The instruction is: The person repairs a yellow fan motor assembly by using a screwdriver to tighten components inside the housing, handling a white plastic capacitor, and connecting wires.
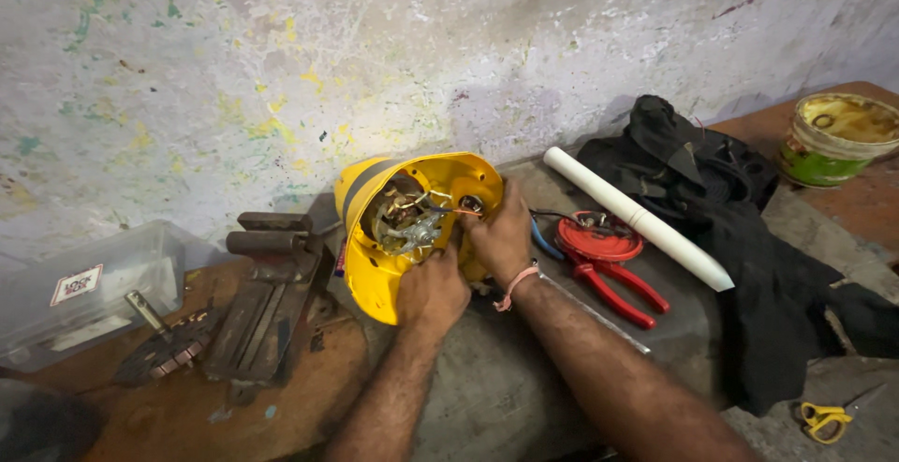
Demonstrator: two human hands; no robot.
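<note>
A yellow appliance housing (376,279) lies on its side on the bench, its open base facing me with a motor and wires (405,219) showing inside. My left hand (432,289) grips the lower rim of the housing, fingers curled at the opening. My right hand (501,235), with a pink band at the wrist, holds the right edge of the housing, fingertips at the wires near the rim.
Red-handled pliers (613,286) and a red round part (599,235) lie right of the housing. A white tube (646,223) rests on black cloth (749,256). A metal vise (267,293) and clear plastic box (89,289) sit left. A paint tin (833,139) and yellow scissors (824,418) are at right.
</note>
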